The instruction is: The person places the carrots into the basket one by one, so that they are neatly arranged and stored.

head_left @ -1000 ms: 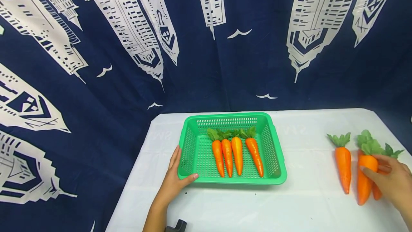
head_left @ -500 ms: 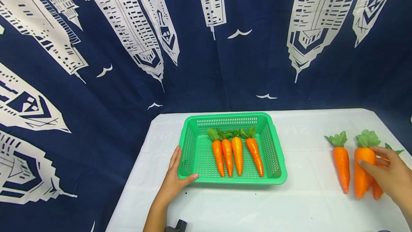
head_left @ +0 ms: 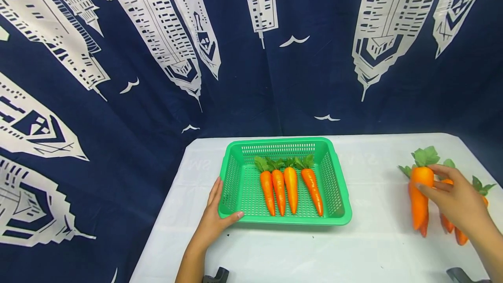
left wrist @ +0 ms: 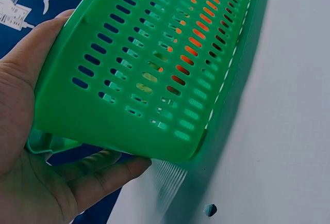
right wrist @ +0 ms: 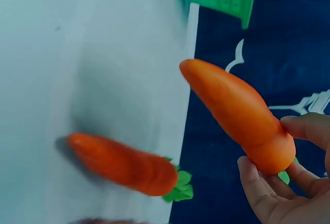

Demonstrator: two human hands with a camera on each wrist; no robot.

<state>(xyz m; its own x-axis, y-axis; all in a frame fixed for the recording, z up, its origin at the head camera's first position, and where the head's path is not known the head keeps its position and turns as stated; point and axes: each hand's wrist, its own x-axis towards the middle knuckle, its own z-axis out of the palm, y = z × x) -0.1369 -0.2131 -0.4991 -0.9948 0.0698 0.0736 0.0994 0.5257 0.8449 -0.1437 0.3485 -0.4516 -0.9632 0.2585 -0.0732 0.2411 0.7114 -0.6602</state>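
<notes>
My right hand (head_left: 457, 195) pinches an orange carrot (head_left: 420, 195) near its leafy top, above the table. In the right wrist view, the held carrot (right wrist: 237, 113) points away from the fingers, and another carrot (right wrist: 124, 164) lies below it on the white surface. The head view shows the held carrot overlapping that one, with more carrots partly hidden behind my hand. My left hand (head_left: 215, 215) grips the front left corner of a green plastic basket (head_left: 291, 220), its thumb along the front rim. Several carrots (head_left: 291, 189) lie side by side inside, leaves toward the back.
A white-covered table (head_left: 377, 248) bears everything. Behind and left of it hangs a navy cloth (head_left: 314, 82) printed with white buildings and birds. Carrots (head_left: 461, 236) lie near the table's right side. Dark wrist devices show at the bottom edge.
My right hand has lifted the carrot and carried it left, over the leftmost loose carrot. Carrots behind it have come into view. My left hand and the basket stay put.
</notes>
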